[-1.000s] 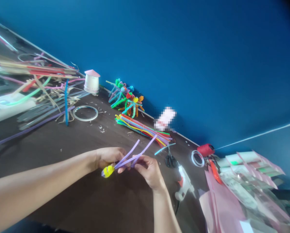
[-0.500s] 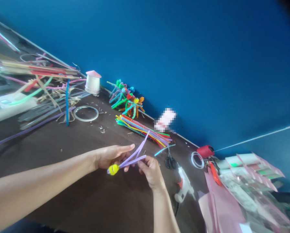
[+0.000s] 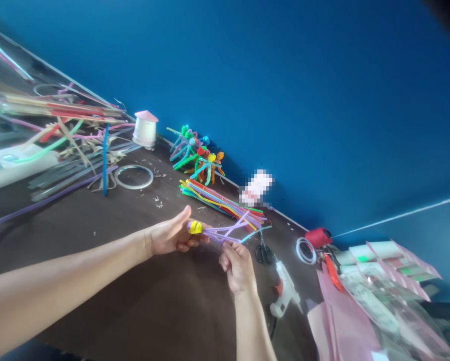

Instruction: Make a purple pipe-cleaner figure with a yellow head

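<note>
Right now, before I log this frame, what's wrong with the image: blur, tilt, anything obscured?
In the head view, the whole scene is tilted, with the table slanting across the frame; the strips at far left are blurred; a pixelated patch hides something near the wall; the top-right corner falls dark.

A dark brown wooden bench (image 3: 153, 301) runs diagonally across the view against a blue wall. Near its far edge stand a white cup with a pink cone top (image 3: 145, 129) and a cluster of fuzzy multicoloured pipe-cleaner figures (image 3: 194, 155). Just beside them lies a bundle of straight coloured pipe cleaners (image 3: 220, 200). Toward the left are a clear tape ring (image 3: 133, 176), pale scraps (image 3: 157, 202), and a heap of long strips (image 3: 74, 168). Toward the right lie black-handled scissors (image 3: 263, 253), a white hot glue gun (image 3: 285, 288), a small tape ring (image 3: 306, 250), and a red spool (image 3: 318, 237).
</note>
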A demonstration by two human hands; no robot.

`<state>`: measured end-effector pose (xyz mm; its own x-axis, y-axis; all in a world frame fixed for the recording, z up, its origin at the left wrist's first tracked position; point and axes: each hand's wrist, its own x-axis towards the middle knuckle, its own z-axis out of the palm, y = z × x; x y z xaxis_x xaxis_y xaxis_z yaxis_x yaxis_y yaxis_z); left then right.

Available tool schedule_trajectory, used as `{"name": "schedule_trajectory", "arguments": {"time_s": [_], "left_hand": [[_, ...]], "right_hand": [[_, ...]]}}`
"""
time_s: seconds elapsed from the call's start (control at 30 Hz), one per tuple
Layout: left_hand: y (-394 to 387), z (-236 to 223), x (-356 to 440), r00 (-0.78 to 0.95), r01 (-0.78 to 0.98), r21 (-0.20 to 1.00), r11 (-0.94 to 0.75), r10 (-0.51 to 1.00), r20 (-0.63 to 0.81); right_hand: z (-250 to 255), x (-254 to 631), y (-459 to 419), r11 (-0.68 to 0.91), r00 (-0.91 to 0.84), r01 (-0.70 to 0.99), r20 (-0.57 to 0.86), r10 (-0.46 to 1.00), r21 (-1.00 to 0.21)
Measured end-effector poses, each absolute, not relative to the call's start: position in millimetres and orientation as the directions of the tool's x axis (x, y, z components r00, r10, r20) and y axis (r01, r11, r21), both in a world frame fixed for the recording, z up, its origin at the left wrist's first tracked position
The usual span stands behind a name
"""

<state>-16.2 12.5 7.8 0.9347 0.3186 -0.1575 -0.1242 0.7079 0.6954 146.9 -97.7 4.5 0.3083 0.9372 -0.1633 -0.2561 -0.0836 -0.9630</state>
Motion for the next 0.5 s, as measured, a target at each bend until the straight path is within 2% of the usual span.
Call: {"name": "schedule_trajectory", "arguments": {"time_s": [0.1,0.17,0.37,0.5], "left_hand": [[13.7,6.7,-14.8,0.916,-0.304,0.647,0.699,0.401,-0.003],[11.2,5.4,-13.7,0.908,-0.352,0.654,0.67,0.415,0.063],[-3.3,3.3,-5.4,0.929,-0.28,0.828,0.486,0.355,0.106],[-9.6,6.1,-0.7,0.911,-0.277,0.856,0.437,0.403,0.089]], "right_hand": [[6.9,144.3,-97.6,-0.022,0.321,-0.438,-0.179,0.93,-0.899],[9.0,141.9,-97.9,-0.002,0.31,-0.534,-0.198,0.93,-0.846],[11.9,134.4,-100.3,-0.013,0.239,-0.7,-0.251,0.938,-0.714],[9.9,128.8,-100.4,-0.046,0.205,-0.722,-0.277,0.939,-0.69]]}}
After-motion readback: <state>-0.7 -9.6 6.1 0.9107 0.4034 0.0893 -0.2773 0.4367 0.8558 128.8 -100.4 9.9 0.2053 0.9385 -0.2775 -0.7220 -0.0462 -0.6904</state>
